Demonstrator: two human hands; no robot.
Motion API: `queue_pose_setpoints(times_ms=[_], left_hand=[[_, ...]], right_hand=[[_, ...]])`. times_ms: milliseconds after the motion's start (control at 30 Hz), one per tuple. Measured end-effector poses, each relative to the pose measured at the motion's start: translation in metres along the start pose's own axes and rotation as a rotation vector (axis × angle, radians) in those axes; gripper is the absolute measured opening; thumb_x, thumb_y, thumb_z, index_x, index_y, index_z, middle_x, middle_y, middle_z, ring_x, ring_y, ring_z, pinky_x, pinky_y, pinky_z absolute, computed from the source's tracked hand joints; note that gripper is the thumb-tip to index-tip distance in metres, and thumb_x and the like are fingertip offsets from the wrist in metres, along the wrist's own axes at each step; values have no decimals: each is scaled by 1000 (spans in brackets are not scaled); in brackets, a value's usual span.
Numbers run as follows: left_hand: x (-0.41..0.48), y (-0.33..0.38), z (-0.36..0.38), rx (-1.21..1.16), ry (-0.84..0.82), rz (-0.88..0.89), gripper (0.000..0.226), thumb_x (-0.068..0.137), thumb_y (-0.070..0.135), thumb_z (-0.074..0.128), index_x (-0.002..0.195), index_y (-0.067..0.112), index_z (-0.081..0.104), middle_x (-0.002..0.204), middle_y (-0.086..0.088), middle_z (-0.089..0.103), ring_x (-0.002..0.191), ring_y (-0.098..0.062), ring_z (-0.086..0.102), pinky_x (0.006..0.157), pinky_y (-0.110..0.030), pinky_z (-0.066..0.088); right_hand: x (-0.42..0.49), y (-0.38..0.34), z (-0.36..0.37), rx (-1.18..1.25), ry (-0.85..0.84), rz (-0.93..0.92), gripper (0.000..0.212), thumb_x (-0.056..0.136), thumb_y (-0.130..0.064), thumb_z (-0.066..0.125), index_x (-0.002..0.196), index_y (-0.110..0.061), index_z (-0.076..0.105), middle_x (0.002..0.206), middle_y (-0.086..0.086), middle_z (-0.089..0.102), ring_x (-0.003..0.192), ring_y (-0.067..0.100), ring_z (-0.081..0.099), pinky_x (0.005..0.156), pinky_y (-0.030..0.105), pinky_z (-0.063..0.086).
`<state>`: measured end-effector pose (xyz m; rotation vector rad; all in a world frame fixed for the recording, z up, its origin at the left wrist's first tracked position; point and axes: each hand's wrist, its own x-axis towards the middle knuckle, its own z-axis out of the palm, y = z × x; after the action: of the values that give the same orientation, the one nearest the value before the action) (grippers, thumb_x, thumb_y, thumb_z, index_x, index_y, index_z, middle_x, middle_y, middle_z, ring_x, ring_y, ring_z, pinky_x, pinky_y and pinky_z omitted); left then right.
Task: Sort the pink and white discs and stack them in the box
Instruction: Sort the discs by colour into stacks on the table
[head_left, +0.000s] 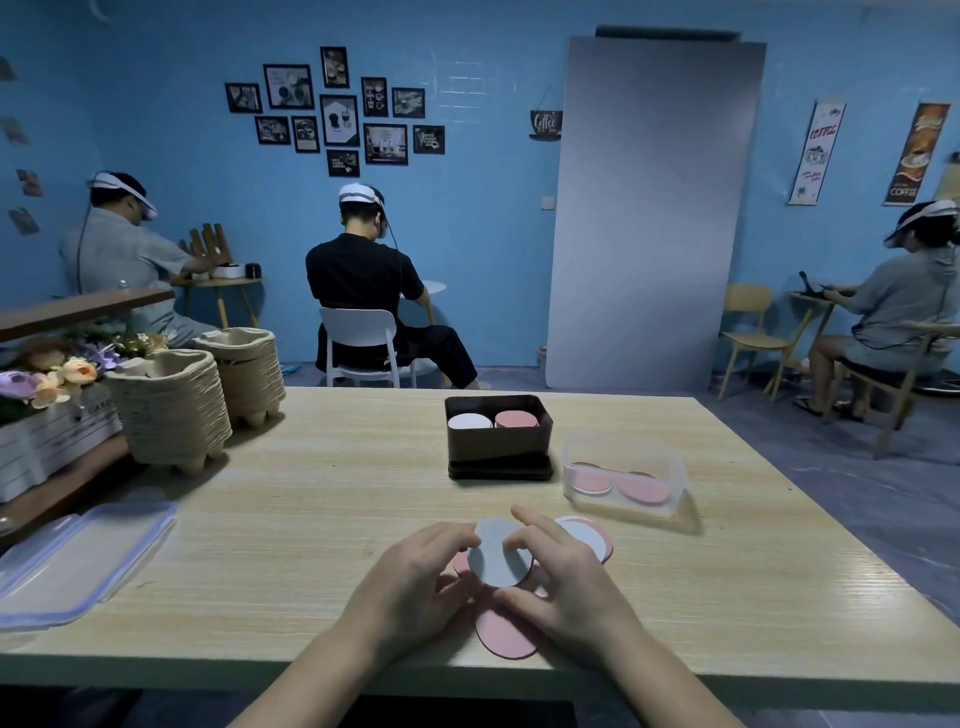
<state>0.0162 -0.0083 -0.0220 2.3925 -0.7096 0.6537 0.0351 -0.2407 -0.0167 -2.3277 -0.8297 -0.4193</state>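
Both hands hold one white disc (496, 558) just above the table's near edge: my left hand (421, 582) pinches its left rim and my right hand (561, 577) grips its right side with curled fingers. Under it lie pink discs, one (506, 631) near the table edge. A white disc on a pink one (584, 535) lies right of my hands. The dark box (498, 441) further back holds a white stack (469, 421) on the left and a pink stack (514, 418) on the right.
A clear plastic tub (626, 480) with pink and white discs stands right of the box. Its lid (78, 561) lies at the table's left. Two stacks of pulp cup trays (171, 410) and a flower crate (47, 415) stand at the far left. People sit at tables behind.
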Motion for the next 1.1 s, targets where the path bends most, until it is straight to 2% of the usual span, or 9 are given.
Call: queue_pose_setpoints(times_ms=[67, 267, 333, 433, 600, 767, 967, 1100], left_hand=[[1, 0, 1, 9, -6, 2, 29, 87, 37, 62, 115, 27, 60, 121, 8, 68, 108, -11, 64, 76, -18, 53], [1, -4, 4, -16, -30, -66, 39, 92, 40, 59, 129, 30, 57, 128, 11, 64, 113, -9, 60, 83, -23, 56], [3, -3, 3, 7, -32, -90, 45, 91, 46, 60, 133, 32, 54, 131, 16, 61, 117, -5, 56, 90, -26, 53], [6, 0, -1, 51, -54, -94, 52, 91, 56, 56, 136, 30, 50, 132, 18, 58, 121, -1, 51, 100, -22, 44], [18, -3, -4, 148, -157, -95, 63, 85, 57, 55, 142, 33, 43, 141, 15, 53, 130, -6, 46, 108, -28, 37], [24, -10, -3, 135, -252, -110, 65, 78, 57, 58, 139, 38, 42, 129, 16, 59, 117, -5, 51, 102, -33, 43], [20, -10, -1, -1, -198, -175, 66, 76, 55, 67, 136, 36, 47, 122, 17, 62, 114, 1, 54, 99, -28, 47], [17, -8, -3, 14, -115, -151, 62, 75, 52, 69, 131, 32, 52, 120, 21, 56, 112, 4, 53, 96, -27, 48]], right_hand=[[0, 1, 2, -34, -17, -11, 37, 79, -56, 69, 102, -33, 51, 146, -5, 52, 142, 4, 36, 107, 26, 39], [7, 0, -7, -98, -31, -42, 39, 81, -59, 66, 101, -28, 53, 135, -13, 54, 128, 5, 47, 96, 25, 44], [11, 3, -13, -97, -13, -39, 38, 79, -57, 67, 98, -26, 55, 129, -13, 58, 124, 6, 51, 92, 27, 45], [13, 12, -17, -78, 26, 10, 41, 74, -59, 69, 94, -26, 56, 123, -13, 61, 118, 8, 55, 91, 31, 47], [5, 23, -20, -43, 43, 27, 41, 75, -60, 73, 91, -29, 52, 118, -14, 59, 109, 12, 57, 84, 33, 51], [1, 23, -18, -61, 53, 1, 41, 78, -61, 71, 92, -27, 53, 120, -14, 59, 116, 12, 55, 90, 33, 48], [1, 22, -19, -75, 48, 10, 42, 78, -62, 68, 95, -25, 54, 121, -11, 61, 122, 10, 52, 93, 36, 47], [0, 22, -18, -78, 58, 14, 41, 79, -60, 70, 94, -27, 52, 122, -11, 61, 124, 7, 51, 92, 35, 48]])
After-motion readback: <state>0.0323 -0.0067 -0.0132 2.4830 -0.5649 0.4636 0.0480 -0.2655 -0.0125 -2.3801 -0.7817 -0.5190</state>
